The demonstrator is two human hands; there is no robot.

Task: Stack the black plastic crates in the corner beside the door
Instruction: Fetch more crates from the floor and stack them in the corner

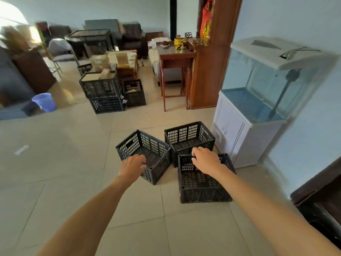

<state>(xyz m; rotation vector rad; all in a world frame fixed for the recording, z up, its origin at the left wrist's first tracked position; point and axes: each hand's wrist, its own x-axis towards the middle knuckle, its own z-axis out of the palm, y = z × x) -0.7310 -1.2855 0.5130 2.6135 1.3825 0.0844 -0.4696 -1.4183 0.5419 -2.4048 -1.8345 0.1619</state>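
Three empty black plastic crates sit together on the tiled floor ahead of me. The left crate [147, 150] is turned at an angle, and my left hand [132, 166] grips its near rim with curled fingers. The far crate [190, 138] stands behind, near the aquarium cabinet. The near right crate [201, 183] lies closest to me; my right hand [206, 158] is over its far rim, fingers curled on the edge. All three stand upright with their openings up.
An aquarium [269, 84] on a white cabinet [238, 139] stands right of the crates. Further back are more black crates [103, 93] stacked with boxes, a wooden table [175, 74], a wooden door frame [212, 61], a blue bucket [44, 101] and dark furniture [321, 200] at right.
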